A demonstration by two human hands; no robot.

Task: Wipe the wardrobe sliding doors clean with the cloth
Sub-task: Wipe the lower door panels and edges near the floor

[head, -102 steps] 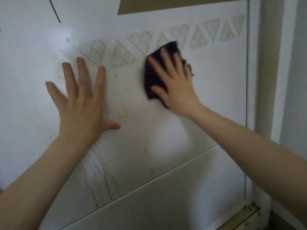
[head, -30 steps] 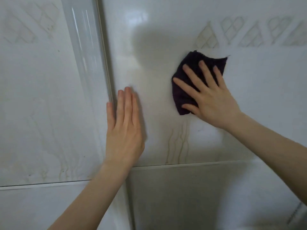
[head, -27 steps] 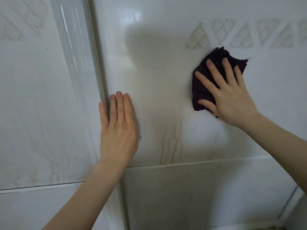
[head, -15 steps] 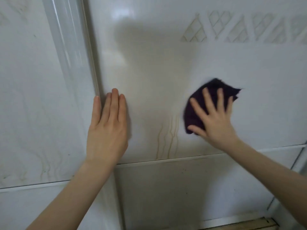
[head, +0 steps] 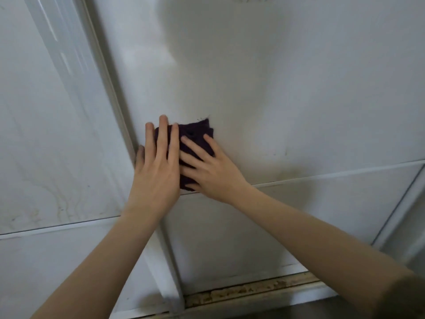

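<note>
A dark purple cloth [head: 195, 132] lies flat against the white right sliding door [head: 287, 88], just above its horizontal seam. My right hand [head: 211, 169] presses the cloth to the door with straight, spread fingers. My left hand [head: 156, 173] lies flat beside it, fingers straight; its fingertips overlap the cloth's left edge and its little finger touches the door's vertical frame [head: 110, 88]. The left sliding door [head: 46, 146] shows brown drip stains low down.
A horizontal seam [head: 333, 172] crosses the right door under the hands. The floor track [head: 248, 291] at the bottom looks dirty and worn. A vertical frame post [head: 400, 208] stands at the far right.
My right hand has slid the cloth down and left, up against my left hand. The brown drip streaks between the hands are now covered. The view has tilted downward.
</note>
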